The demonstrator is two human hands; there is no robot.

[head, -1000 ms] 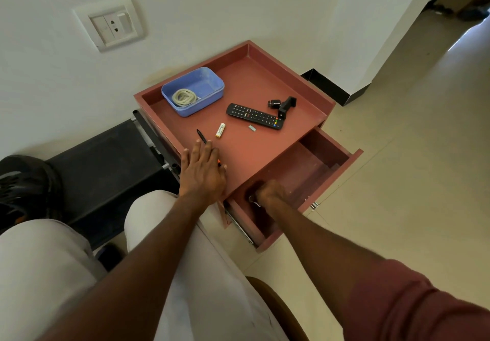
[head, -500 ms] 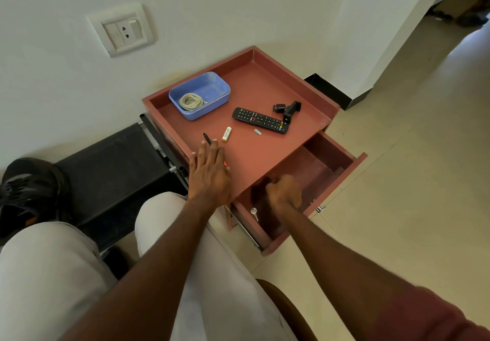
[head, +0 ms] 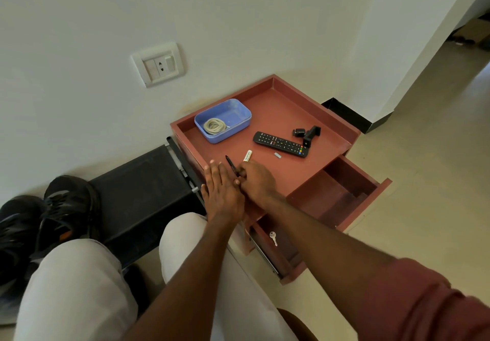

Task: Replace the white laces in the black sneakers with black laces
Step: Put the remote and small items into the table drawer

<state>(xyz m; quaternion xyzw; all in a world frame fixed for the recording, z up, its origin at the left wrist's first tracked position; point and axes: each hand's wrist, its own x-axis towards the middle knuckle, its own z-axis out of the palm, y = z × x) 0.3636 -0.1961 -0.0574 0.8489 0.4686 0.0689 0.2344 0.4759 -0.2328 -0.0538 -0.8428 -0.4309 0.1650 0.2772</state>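
Two black sneakers (head: 50, 221) sit on the floor at the far left. A coiled white lace (head: 214, 126) lies in a blue tub (head: 240, 109) on the red side table (head: 278, 107). My left hand (head: 221, 194) lies flat on the table's near edge, fingers straight. Beside it, my right hand (head: 256, 183) has its fingers curled round the near end of a black pen (head: 230, 162). No black laces are in view.
On the tabletop lie a remote (head: 281, 145), a battery (head: 247, 155), a small grey piece (head: 277, 155) and a black gadget (head: 309, 133). The table's drawer (head: 352, 181) stands pulled out, a key (head: 273, 237) in its lock. A black rack (head: 138, 194) stands left of the table.
My right hand has come up out of the open drawer onto the tabletop and closed on the pen beside my left hand. The left hand has stayed flat.
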